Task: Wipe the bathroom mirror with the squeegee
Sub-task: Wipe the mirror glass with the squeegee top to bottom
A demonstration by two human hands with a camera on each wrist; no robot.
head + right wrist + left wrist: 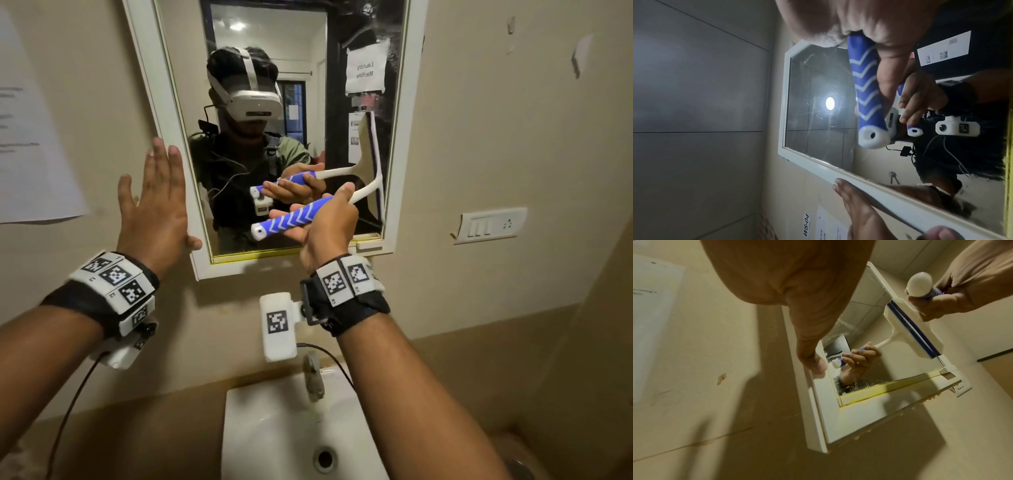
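The white-framed mirror (185, 85) hangs on the beige wall. My right hand (325, 219) grips the blue, white-chevron handle of the squeegee (291, 219). Its white head with the blue rubber blade (376, 164) stands upright against the glass near the right frame, in the lower half. My left hand (154, 205) lies flat and open on the wall beside the left frame, with the thumb on the frame's lower left corner. The left wrist view shows that thumb (812, 360), the frame (818, 410) and the blade (920, 332). The right wrist view shows the handle (867, 91) in my fingers. Smears show on the glass at upper right.
A white sink (274, 428) with a tap (313, 377) sits right below the mirror. A switch plate (489, 224) is on the wall to the right, and a paper sheet (30, 137) hangs on the left. Cables trail from both wrist cameras.
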